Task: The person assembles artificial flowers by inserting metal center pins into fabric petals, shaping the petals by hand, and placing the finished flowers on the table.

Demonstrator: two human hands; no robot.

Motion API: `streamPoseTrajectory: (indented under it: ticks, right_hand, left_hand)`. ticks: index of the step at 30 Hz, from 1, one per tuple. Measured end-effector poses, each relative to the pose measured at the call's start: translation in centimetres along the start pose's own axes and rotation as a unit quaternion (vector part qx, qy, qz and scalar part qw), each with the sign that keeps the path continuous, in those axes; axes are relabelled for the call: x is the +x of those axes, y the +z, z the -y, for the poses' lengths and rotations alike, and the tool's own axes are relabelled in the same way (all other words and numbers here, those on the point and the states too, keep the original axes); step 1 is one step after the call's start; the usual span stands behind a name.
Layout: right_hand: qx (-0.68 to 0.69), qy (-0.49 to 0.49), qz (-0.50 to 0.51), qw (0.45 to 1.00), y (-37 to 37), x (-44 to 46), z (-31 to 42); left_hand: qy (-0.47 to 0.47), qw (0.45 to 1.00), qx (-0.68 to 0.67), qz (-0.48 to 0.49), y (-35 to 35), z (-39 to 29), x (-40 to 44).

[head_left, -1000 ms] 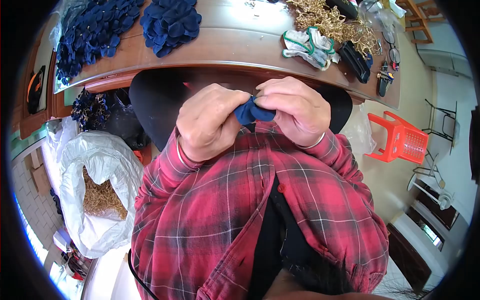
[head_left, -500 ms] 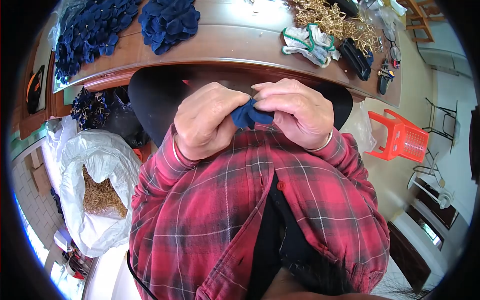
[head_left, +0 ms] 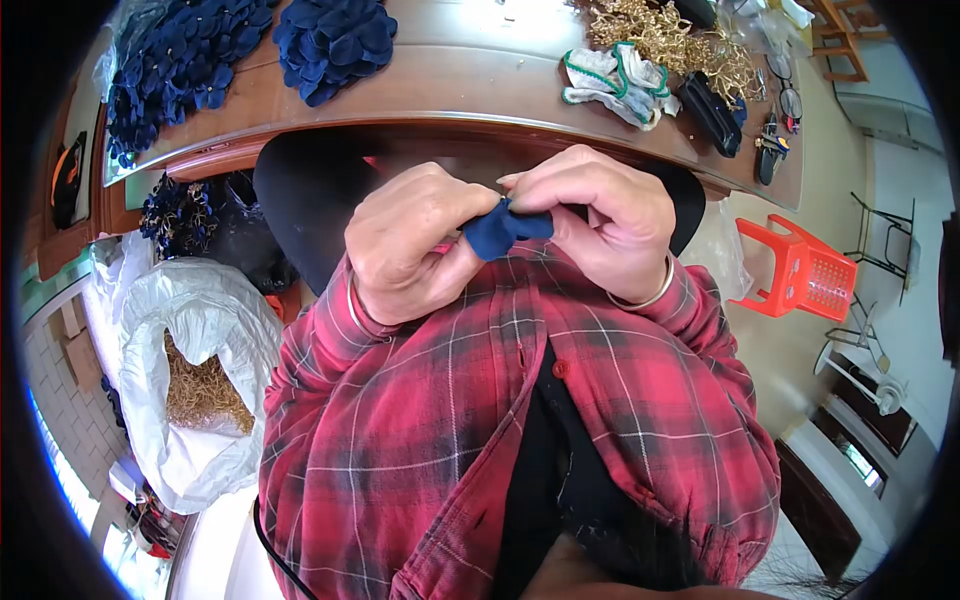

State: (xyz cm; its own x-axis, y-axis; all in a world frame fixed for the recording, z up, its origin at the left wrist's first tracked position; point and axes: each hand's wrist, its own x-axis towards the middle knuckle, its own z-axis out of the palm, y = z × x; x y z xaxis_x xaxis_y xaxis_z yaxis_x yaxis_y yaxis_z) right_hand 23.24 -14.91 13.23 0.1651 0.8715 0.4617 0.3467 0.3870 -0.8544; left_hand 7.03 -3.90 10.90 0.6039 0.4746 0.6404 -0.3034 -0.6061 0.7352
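A small navy blue fabric flower [head_left: 500,232] is held up in front of my chest, below the table's near edge. My left hand [head_left: 412,238] pinches its left side between thumb and curled fingers. From the right, my right hand [head_left: 602,222] grips its upper edge with thumb and forefinger. A tiny gold-coloured bit shows where the fingertips meet; what it is I cannot make out. On the table above lie a pile of blue fabric flowers [head_left: 185,65] and a round cluster of blue petals [head_left: 335,48].
The brown table [head_left: 450,85] bears white gloves with green trim [head_left: 615,85], gold wire sprigs [head_left: 670,40], a black case [head_left: 710,113] and scissors [head_left: 770,152]. To the left stands a white sack [head_left: 150,330] of gold sprigs [head_left: 203,390]. A red stool [head_left: 795,270] stands right.
My right hand has shifted slightly up and right, its fingers lifting a little. The fabric flower has turned and shows more of its petals. My left hand stays nearly in place.
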Motion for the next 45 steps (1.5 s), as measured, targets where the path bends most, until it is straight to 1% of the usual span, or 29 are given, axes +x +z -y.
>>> streamPoseTrajectory:
  ticks: [2,3,7,8,12,18,23,27,32,33,37,43,45]
  right_hand:
    - [0.024,0.046,0.002,0.999,-0.1,0.2,0.2]
    - [0.024,0.046,0.003,0.999,-0.1,0.2,0.1]
    - [-0.003,0.036,-0.010,0.999,-0.1,0.2,0.0]
    - [-0.003,0.037,-0.010,0.999,-0.1,0.2,0.0]
    - [0.033,0.065,-0.021,0.997,0.1,0.0,0.1]
    - [0.044,0.070,-0.013,0.996,-0.2,-0.2,-0.1]
    - [0.010,0.031,0.025,0.999,-0.4,-0.1,0.1]
    - [-0.011,-0.090,-0.005,0.996,0.2,-0.2,-0.5]
    - [-0.025,-0.111,-0.007,0.993,0.2,-0.4,-0.7]
    - [-0.025,-0.111,-0.007,0.993,0.2,-0.4,-0.5]
    - [-0.063,0.060,-0.004,0.996,0.1,-0.1,1.5]
    - [-0.080,0.063,0.037,0.994,-0.3,0.0,1.4]
    - [-0.089,0.023,0.034,0.995,-0.3,0.0,1.2]
  left_hand:
    - [0.005,1.000,-0.001,0.002,0.0,-0.1,0.2]
    - [0.005,1.000,-0.001,0.002,0.0,-0.1,0.1]
    - [-0.055,0.998,-0.019,0.031,-0.1,-0.3,-0.3]
    - [-0.055,0.998,-0.019,0.032,-0.1,-0.2,-0.4]
    - [-0.010,0.999,-0.030,0.021,0.1,0.5,-0.6]
    - [-0.008,0.999,-0.018,0.030,0.0,0.5,-0.7]
    - [0.012,1.000,-0.009,0.027,0.2,0.3,-1.0]
    - [0.015,1.000,-0.018,0.018,0.1,0.1,-1.2]
    - [0.028,0.999,-0.016,0.014,0.2,0.1,-1.2]
    - [0.027,0.999,-0.017,0.015,0.2,0.2,-1.2]
    - [0.102,0.992,0.061,0.033,-0.3,0.6,-1.0]
    - [0.140,0.983,0.106,0.048,-0.8,0.6,-0.8]
    - [0.139,0.983,0.107,0.052,-0.8,0.5,-0.8]
